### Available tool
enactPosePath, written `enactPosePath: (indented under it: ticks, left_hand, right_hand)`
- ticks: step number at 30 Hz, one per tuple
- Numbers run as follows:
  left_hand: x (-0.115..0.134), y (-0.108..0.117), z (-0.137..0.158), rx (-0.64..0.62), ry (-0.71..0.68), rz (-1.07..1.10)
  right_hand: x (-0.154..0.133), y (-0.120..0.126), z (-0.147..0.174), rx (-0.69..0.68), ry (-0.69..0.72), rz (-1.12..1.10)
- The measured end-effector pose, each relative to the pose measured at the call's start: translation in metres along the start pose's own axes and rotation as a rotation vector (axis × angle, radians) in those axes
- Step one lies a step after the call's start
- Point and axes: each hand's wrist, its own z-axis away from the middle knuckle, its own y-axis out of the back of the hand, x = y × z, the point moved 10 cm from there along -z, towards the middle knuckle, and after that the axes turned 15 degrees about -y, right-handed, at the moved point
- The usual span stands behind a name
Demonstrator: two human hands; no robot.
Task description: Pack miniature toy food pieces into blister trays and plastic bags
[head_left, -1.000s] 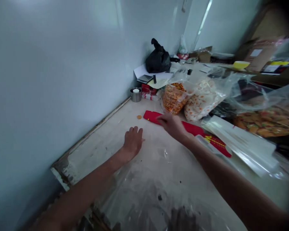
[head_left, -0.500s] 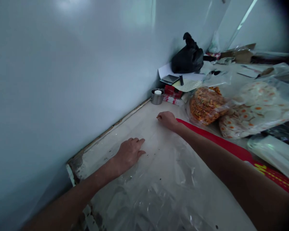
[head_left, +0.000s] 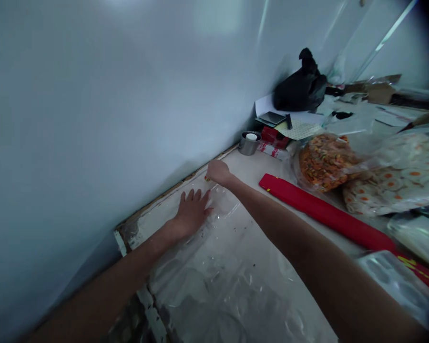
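Observation:
My left hand (head_left: pixel 192 213) lies with its fingers spread on a clear plastic sheet or bag (head_left: pixel 232 300) over the white tabletop. Just beyond it, close to the wall, my right hand (head_left: pixel 219 172) is closed. A small orange-red bit shows at its fingertips, too small to name. Wrinkled plastic reaches up to both hands, but I cannot tell whether the right fingers grip it. A long red flat strip (head_left: pixel 318 212) with yellow marks lies to the right of my right forearm.
A metal cup (head_left: pixel 249 146) holding something white stands by the wall (head_left: pixel 128 105). Behind it are a red box (head_left: pixel 275 137), papers and a black bag (head_left: pixel 302 88). At the right sit a bag of orange snacks (head_left: pixel 325 162), a patterned bag (head_left: pixel 389 190) and a clear plastic tray (head_left: pixel 396 276).
My right hand has moved left toward the wall, near the left hand, uncovering the red strip's end. My left fingers are spread wider. The view has shifted slightly left.

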Motion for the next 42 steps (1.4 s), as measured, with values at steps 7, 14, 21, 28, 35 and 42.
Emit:
enactPosePath:
  ticks: [7,14,21,28,35,42]
  left_hand:
    - [-0.003,-0.002,-0.002,0.066,-0.061,-0.118]
    - [-0.021,0.010,-0.013,0.216,-0.120,-0.163]
    - [0.078,0.052,-0.017,0.285,-0.357,0.193]
    - [0.215,0.044,-0.027,0.305,-0.479,0.219]
    - [0.193,0.023,-0.052,0.165,-0.443,0.040]
    - [0.133,0.030,-0.031,0.111,-0.326,-0.009]
  right_hand:
    - [0.016,0.027,0.047,0.118,0.006,-0.058]
    - [0.201,0.104,0.229,0.296,-0.125,-0.149]
    - [0.388,0.100,0.377,0.013,-0.713,0.265]
    - [0.389,0.099,0.385,0.198,-0.677,0.112]
    - [0.388,0.141,0.432,0.407,-0.523,-0.060]
    - [0.349,0.147,0.437,0.335,-0.462,-0.371]
